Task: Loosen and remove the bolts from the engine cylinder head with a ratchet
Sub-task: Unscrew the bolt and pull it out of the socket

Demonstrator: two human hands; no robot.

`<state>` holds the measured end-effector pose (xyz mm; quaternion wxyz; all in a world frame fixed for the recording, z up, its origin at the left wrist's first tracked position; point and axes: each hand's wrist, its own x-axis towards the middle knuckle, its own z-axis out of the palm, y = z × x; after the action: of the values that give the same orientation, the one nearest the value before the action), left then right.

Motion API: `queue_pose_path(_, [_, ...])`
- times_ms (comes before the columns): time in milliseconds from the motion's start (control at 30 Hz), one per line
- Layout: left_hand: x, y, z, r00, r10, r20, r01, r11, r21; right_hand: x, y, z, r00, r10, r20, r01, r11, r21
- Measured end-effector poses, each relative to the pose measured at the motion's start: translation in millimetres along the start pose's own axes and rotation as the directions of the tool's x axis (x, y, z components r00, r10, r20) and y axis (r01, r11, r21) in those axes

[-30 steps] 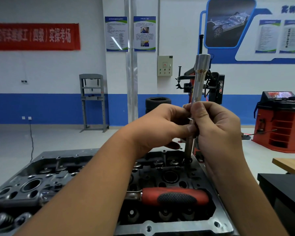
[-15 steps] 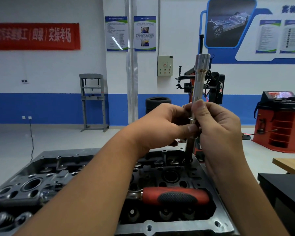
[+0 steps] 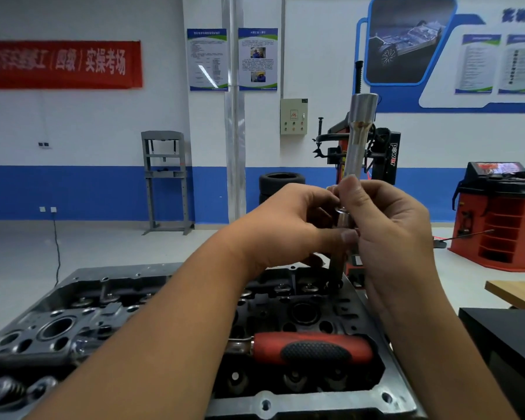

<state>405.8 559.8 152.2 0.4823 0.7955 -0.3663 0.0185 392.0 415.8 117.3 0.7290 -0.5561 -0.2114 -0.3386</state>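
Observation:
The grey engine cylinder head [image 3: 285,410] lies in front of me, valve springs and bolt holes showing. A long silver socket extension [image 3: 359,137] stands upright, with a dark bolt shaft [image 3: 335,269] below it reaching down to a hole at the head's far right. My left hand [image 3: 288,228] and my right hand [image 3: 388,228] both pinch the shaft at its middle, where a washer [image 3: 342,211] shows between the fingers. The ratchet's red and black handle [image 3: 312,348] lies across the head, near me, with no hand on it.
A black bench [image 3: 509,341] and a wooden tabletop [image 3: 515,292] stand to the right. Behind are a red tyre changer [image 3: 385,159], a red wheel balancer [image 3: 503,219], stacked tyres [image 3: 281,181] and a grey press frame [image 3: 164,177].
Both hands have stayed on the shaft; the fingers have shifted slightly round it and the tool has barely moved.

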Motion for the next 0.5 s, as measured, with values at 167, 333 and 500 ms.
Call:
queue_pose_path(167, [-1.8,1.9,1.7,0.999,-0.035,0.016,0.036,0.998,-0.052,-1.1,1.0,-1.4,0.995,-0.095,-0.009,0.094,0.990,-0.109])
queue_pose_path(333, [-2.2,2.6,6.6,0.991,-0.067,0.119,0.090,0.977,-0.194,-0.3,1.4,1.6,1.000,-0.019,0.011,0.020,0.997,-0.080])
queue_pose_path(500, [-3.5,2.5,4.5,0.992,-0.033,0.123,0.053,0.984,-0.167,-1.5,0.2,-0.3,0.999,-0.043,-0.025,0.042,0.998,-0.046])
